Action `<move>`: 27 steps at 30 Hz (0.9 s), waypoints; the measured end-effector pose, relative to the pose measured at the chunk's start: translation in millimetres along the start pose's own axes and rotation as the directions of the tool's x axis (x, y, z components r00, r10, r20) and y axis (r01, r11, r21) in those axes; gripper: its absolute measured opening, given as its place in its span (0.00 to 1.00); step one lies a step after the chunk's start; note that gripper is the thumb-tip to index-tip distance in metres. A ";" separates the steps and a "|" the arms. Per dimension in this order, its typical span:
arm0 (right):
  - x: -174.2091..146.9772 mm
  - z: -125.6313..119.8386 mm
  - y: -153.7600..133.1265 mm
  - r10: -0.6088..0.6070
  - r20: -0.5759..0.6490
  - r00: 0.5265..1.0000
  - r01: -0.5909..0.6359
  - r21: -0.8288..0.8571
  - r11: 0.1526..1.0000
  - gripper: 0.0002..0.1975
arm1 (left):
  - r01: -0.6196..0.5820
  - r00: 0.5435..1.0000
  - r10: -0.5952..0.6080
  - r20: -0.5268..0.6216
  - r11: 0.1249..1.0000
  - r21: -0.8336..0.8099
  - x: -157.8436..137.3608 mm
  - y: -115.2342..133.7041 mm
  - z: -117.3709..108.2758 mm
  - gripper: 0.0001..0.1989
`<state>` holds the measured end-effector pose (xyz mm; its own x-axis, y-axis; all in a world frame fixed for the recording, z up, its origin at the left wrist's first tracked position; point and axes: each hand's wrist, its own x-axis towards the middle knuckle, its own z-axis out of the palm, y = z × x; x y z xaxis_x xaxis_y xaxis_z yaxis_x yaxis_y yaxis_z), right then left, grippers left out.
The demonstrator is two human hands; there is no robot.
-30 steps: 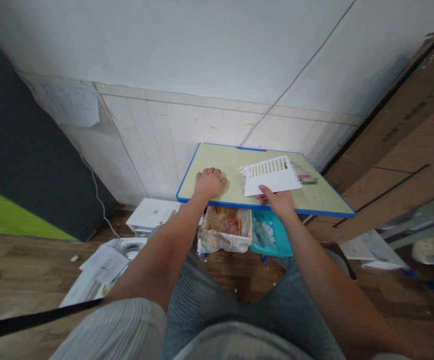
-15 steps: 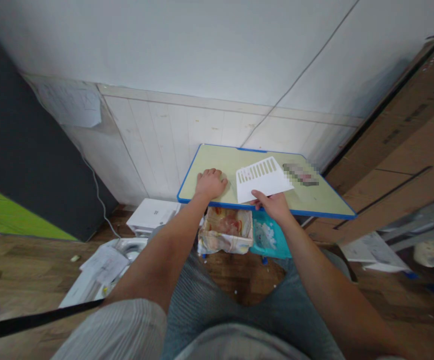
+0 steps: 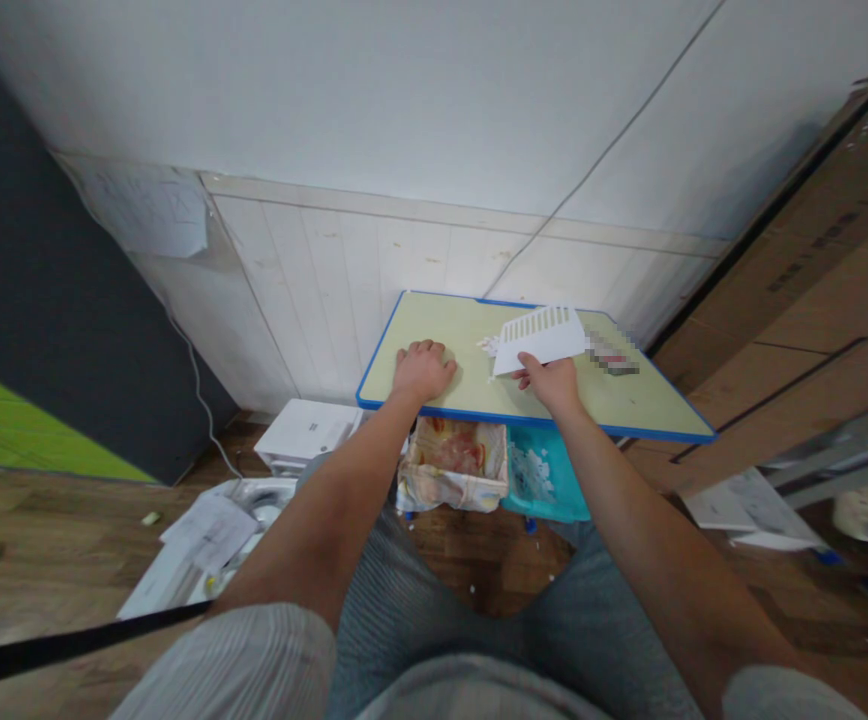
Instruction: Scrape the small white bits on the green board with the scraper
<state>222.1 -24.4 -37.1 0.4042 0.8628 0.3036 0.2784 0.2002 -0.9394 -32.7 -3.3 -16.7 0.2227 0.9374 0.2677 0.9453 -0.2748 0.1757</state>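
My left hand [image 3: 424, 371] lies flat, fingers stretched, on the pale yellow-green tabletop [image 3: 471, 395] near its front left edge. With thumb on top and fingers beneath, my right hand [image 3: 549, 381] grips a white sheet with a row of slots [image 3: 543, 343]. The sheet is tilted up off the table, its slotted side toward the wall. Small whitish bits [image 3: 488, 346] lie on the table at the sheet's left edge. Right of the sheet is a flat object [image 3: 612, 355] blurred out in the picture.
Below the table's blue front edge hang a cloth-lined basket [image 3: 453, 490] and a turquoise bin [image 3: 573, 490] holding white scraps. A white box [image 3: 306, 430] stands on the left. Tall cardboard [image 3: 794, 300] leans at the right. A cable [image 3: 599, 155] runs down the wall.
My right hand has raised and tilted the white slotted sheet, shifting it slightly right and away from me. Small whitish bits now show at its left. My left hand stays in place.
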 end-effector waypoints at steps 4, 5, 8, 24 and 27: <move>1.1 -2.0 2.3 0.029 0.006 1.000 -0.028 -0.046 0.999 0.11 | 0.006 1.000 -0.006 0.000 1.000 -0.004 0.2 0.6 -0.6 0.26; 0.4 -4.6 2.7 0.034 0.006 0.999 -0.034 -0.055 0.998 0.12 | 0.005 1.000 -0.005 0.000 1.000 -0.002 0.1 0.7 -0.9 0.26; -4.5 -14.0 3.4 0.048 -0.001 0.999 -0.048 -0.076 0.996 0.11 | -0.001 1.000 0.001 0.002 1.000 0.004 -0.5 1.0 -1.8 0.26; -38.1 -110.1 -10.9 0.155 0.043 0.987 -0.147 -0.146 0.978 0.09 | -0.008 1.000 0.008 0.002 1.000 -0.008 0.9 0.0 0.3 0.27; -37.2 -104.9 -10.5 0.124 0.016 0.992 -0.122 -0.120 0.985 0.09 | -0.002 1.000 0.002 0.003 1.000 -0.010 1.3 -0.7 0.2 0.27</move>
<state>295.5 -107.3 -21.9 0.4218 0.8883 0.1818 0.3293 0.0368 -0.9435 -33.1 -1.8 -16.7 0.2253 0.9375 0.2653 0.9425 -0.2787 0.1844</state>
